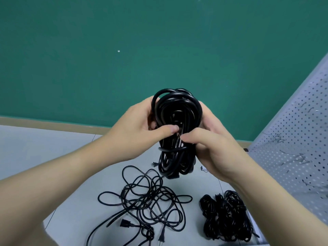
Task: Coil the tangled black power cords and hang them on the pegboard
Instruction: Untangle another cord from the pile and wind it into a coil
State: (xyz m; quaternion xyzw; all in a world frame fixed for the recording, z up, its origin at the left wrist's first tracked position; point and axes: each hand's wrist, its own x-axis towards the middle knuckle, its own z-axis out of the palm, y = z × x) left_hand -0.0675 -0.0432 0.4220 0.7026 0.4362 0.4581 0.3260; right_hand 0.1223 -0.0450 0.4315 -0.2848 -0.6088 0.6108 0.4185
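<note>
Holding the coiled cord (pixel 177 132) up at the centre of the frame, I have both hands on it: my left hand (pixel 138 125) wraps the left flank with the thumb laid across the front strands, and my right hand (pixel 213 148) cups the right flank, its thumb meeting the left one at the middle. So both grips are clamped on the bundle, fingers curled round it. One turn of cord runs crosswise just below the thumbs, which I take to be the binding wrap, and I judge the step in hand is cinching that wrap and tucking the end. To do it well I would keep the thumbs pressing the loops flat so they do not spring apart, pull the crosswise turn snug, and leave an open loop at the top to take a hook. On the pale floor (pixel 53 148) at lower centre lies the tangled cord (pixel 147 201), loose, with a plug (pixel 124 223) showing at its lower edge. A heap of bundled cords (pixel 225 215) sits at lower right, just beside the base of the pegboard (pixel 292 148), which leans along the right edge with bare wire hooks (pixel 274 136). No container shows anywhere; the cords rest directly on the floor.
</note>
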